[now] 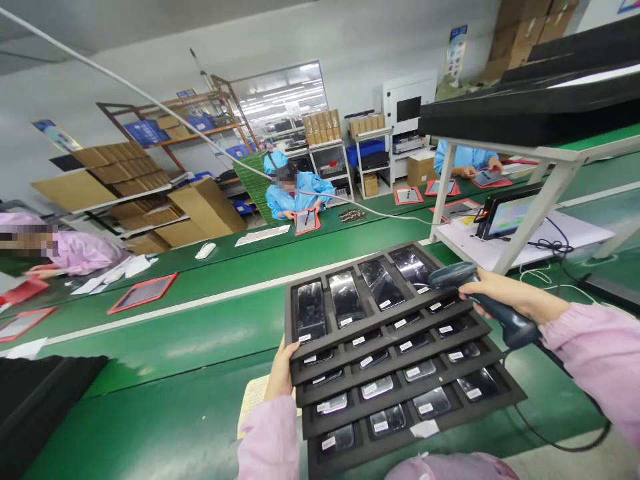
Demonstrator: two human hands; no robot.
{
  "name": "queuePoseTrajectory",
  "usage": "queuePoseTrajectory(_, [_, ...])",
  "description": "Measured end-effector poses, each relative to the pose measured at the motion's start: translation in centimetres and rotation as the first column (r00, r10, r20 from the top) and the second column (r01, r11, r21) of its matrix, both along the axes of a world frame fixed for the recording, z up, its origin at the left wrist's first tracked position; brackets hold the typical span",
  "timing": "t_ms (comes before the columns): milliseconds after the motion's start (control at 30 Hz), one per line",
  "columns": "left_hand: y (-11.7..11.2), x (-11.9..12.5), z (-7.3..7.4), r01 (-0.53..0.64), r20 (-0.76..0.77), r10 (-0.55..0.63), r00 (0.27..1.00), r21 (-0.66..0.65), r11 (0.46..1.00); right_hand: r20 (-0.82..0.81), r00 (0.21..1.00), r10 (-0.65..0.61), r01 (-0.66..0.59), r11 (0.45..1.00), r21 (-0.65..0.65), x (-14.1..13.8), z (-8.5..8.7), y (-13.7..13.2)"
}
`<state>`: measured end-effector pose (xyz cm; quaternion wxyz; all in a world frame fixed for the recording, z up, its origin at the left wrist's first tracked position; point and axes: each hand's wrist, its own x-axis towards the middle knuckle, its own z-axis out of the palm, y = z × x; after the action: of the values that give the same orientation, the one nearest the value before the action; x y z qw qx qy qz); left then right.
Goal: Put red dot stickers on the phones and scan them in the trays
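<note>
Black foam trays (400, 310) lie in a stepped, overlapping stack in front of me, tilted in view. Their slots hold dark, glossy phone-sized panels (345, 298), most with a small white label. My left hand (281, 370) grips a foam tray at the left edge, thumb over the rim and the other fingers hidden beneath. My right hand (493, 291) is wrapped round the handle of a dark barcode scanner (507, 320). The scanner's head hangs over the top tray's right end, near a label (423, 290). Its cable loops down on the right.
Green workbench (165, 400) surrounds the trays, with a yellow paper (254, 395) beside my left wrist. Black foam (45, 400) is at left. A white-legged stand (540, 193) and a monitor (515, 212) stand right. Co-workers sit across the line by red-framed panels (143, 293).
</note>
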<state>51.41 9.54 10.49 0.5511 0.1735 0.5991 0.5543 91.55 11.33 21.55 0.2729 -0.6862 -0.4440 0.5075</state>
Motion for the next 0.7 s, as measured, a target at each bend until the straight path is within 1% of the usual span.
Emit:
queuePoseTrajectory(233, [0.1, -0.1, -0.2, 0.039, 0.066, -0.042, 0.997, 0.038, 0.999, 0.087, 0.996, -0.018, 0.021, 0.999, -0.027, -1.7, 1.5, -0.8])
queuePoseTrajectory(333, [0.1, -0.1, -0.2, 0.049, 0.080, -0.054, 0.995, 0.059, 0.997, 0.110, 0.993, -0.033, 0.037, 0.999, -0.034, -2.0, 1.8, -1.1])
queuePoseTrajectory(433, [-0.1, 0.0, -0.1, 0.059, 0.092, -0.065, 0.994, 0.065, 0.996, 0.104, 0.994, -0.035, 0.038, 0.999, -0.022, -2.4, 1.7, -1.5])
queuePoseTrajectory(500, [-0.2, 0.0, 0.1, 0.067, 0.098, -0.073, 0.993, 0.067, 0.996, 0.085, 0.996, -0.028, 0.028, 1.000, -0.003, -3.1, 1.6, -1.8])
queuePoseTrajectory(600, [-0.2, 0.1, 0.0, 0.073, 0.103, -0.081, 0.991, 0.079, 0.994, 0.064, 0.998, -0.008, 0.008, 1.000, -0.001, -5.1, 1.2, -2.1])
queuePoseTrajectory(700, [-0.1, 0.0, -0.3, 0.072, 0.106, -0.081, 0.991, 0.089, 0.993, 0.063, 0.998, 0.006, -0.005, 1.000, -0.030, -7.5, 0.6, -2.0])
